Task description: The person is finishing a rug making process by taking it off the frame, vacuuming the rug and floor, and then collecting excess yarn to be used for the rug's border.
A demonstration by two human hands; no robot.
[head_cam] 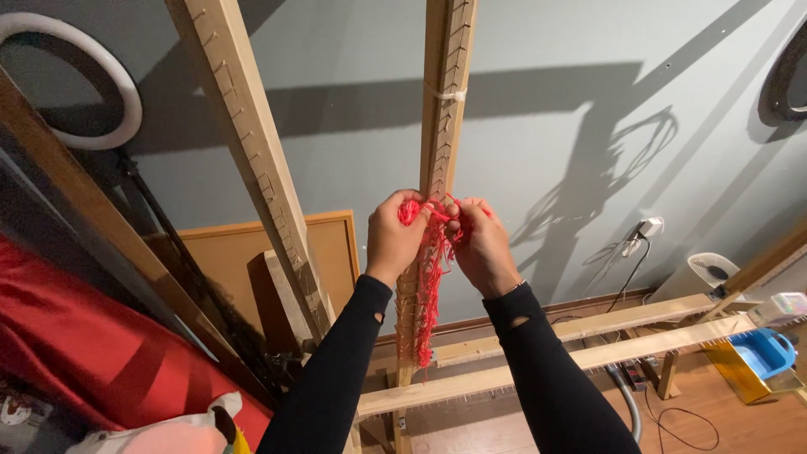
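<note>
Both my hands are raised in front of an upright wooden beam (446, 101) studded with nails. My left hand (395, 237) pinches a bunch of red yarn (430, 277) at its top, against the beam. My right hand (481, 245) grips the same red yarn just to the right, fingers curled around the strands. Loose red strands hang down between my wrists along the beam to about the level of the lower crossbars. Black sleeves cover both forearms.
A second nailed wooden beam (252, 151) slants at the left. Two horizontal wooden bars (588, 345) run to the right below my arms. A white ring light (101, 76) hangs upper left, red fabric (92, 353) lies lower left, and a blue basket (761, 351) stands at the right.
</note>
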